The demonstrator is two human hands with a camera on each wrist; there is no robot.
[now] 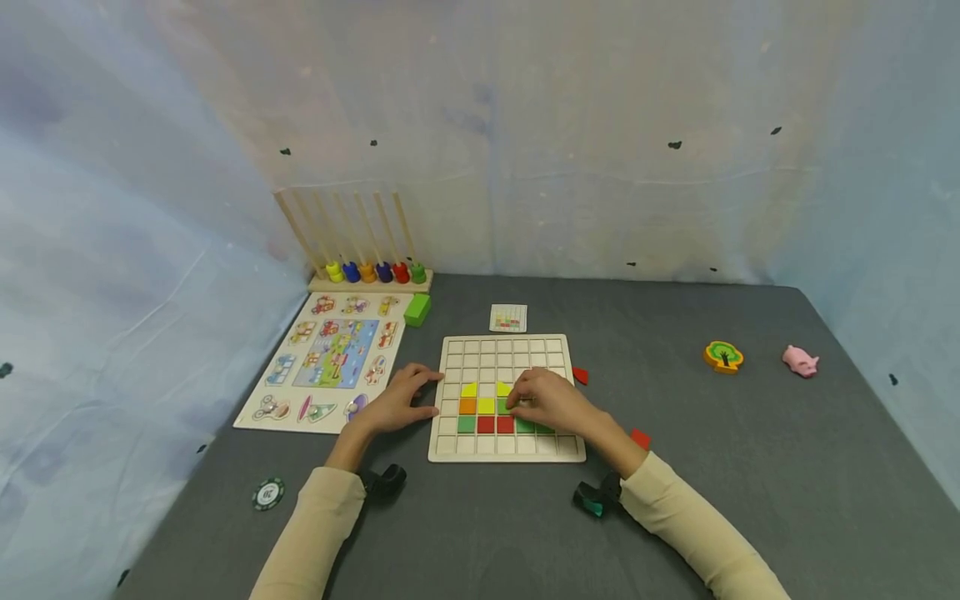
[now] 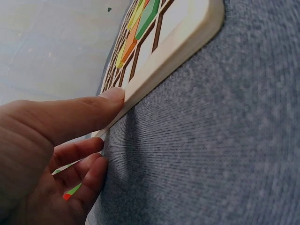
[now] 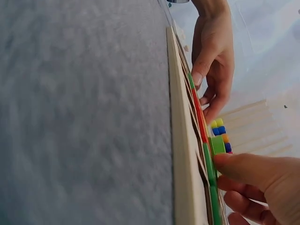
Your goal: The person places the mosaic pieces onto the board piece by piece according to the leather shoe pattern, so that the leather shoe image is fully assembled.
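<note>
A light wooden grid board (image 1: 487, 452) lies on the table with yellow, orange, green and red tiles in several cells. My left hand (image 1: 403, 402) is at its left edge, thumb and forefinger spread. In the left wrist view, the thumb touches the board's rim (image 2: 161, 70) and the other fingers bend beside it. Over the board's right half, my right hand (image 1: 555, 402) has its thumb and fingertips at a green tile (image 1: 502, 407) in the third column of tiles. Whether it pinches that tile I cannot tell. Green tiles (image 1: 525, 426) lie partly under this hand.
Behind the board lies a pattern card (image 1: 508, 318). Red pieces (image 1: 581, 376) are on its right. Leftward are a picture puzzle (image 1: 360, 310), a green block (image 1: 417, 310), a bead stacker (image 1: 371, 285) and a poker chip (image 1: 268, 493). Far right are a tree piece (image 1: 723, 357) and a pink pig (image 1: 800, 362).
</note>
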